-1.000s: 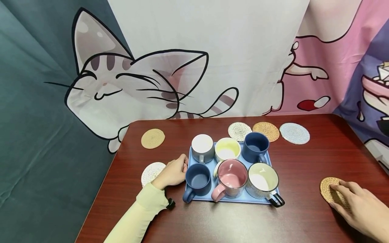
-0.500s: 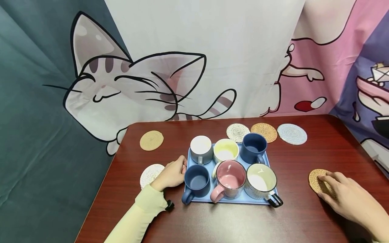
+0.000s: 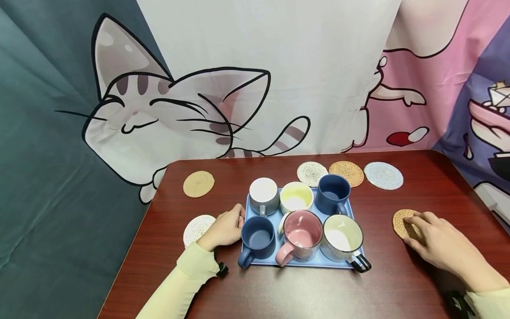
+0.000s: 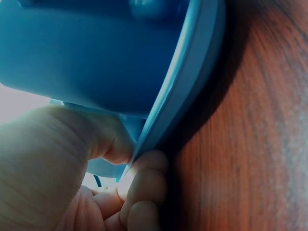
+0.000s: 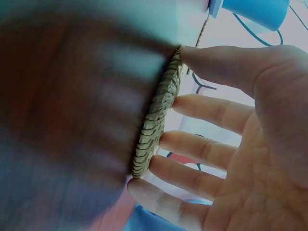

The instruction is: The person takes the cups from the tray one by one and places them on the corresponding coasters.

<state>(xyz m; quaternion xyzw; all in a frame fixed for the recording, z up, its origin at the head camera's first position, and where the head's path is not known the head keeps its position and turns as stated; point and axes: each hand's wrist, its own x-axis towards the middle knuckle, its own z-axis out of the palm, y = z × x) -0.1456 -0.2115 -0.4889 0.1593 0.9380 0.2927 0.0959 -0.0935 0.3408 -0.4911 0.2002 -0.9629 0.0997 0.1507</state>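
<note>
My left hand [image 3: 225,228] pinches the left rim of a blue tray [image 3: 311,265], thumb inside and fingers outside in the left wrist view. On the tray stand a grey mug [image 3: 268,203], a yellow-lined cup [image 3: 296,196], two blue mugs [image 3: 258,237], a pink mug [image 3: 303,235] and a cream mug [image 3: 342,237] with a black-tipped handle. At the right, my right hand [image 3: 442,243] rests its fingertips on a round woven tan coaster [image 3: 401,220] lying on the table. In the right wrist view, those fingers reach out nearly straight onto the coaster [image 5: 156,125].
Behind the tray lie a whitish coaster [image 3: 311,173], an orange-tan coaster [image 3: 346,172] and a light blue coaster [image 3: 383,176]. To the left are a tan coaster [image 3: 198,184] and a white coaster [image 3: 197,229], partly under my left forearm. A printed curtain [image 3: 223,40] hangs behind the table.
My right hand has slid the woven coaster across the table, leftward and away from me. The left hand and the tray keep their places.
</note>
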